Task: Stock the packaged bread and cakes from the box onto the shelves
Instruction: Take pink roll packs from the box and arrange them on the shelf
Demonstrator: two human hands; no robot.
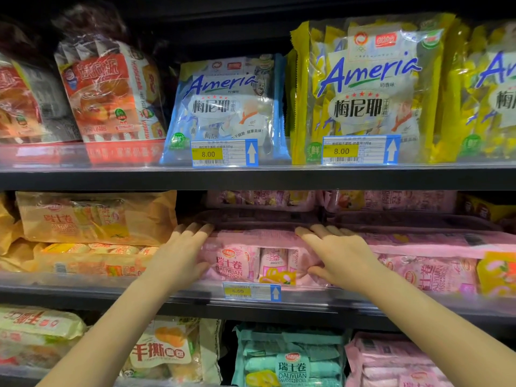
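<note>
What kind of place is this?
Most likely a grocery or convenience store aisle: tiered shelves of packaged cakes, price tags clipped to the shelf edges, and both hands gripping a pink Swiss roll pack.

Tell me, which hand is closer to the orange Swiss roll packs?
Left. The left hand sits just beside the orange Swiss roll packs; the right hand is farther right, across the pink pack.

I have one view only, the head camera, wide-angle, facing the store shelving straight on from close range. The middle shelf edge (279,303) sits level across centre frame. Upper shelf at top, lower shelf at bottom; both forearms enter from the near edge.
</note>
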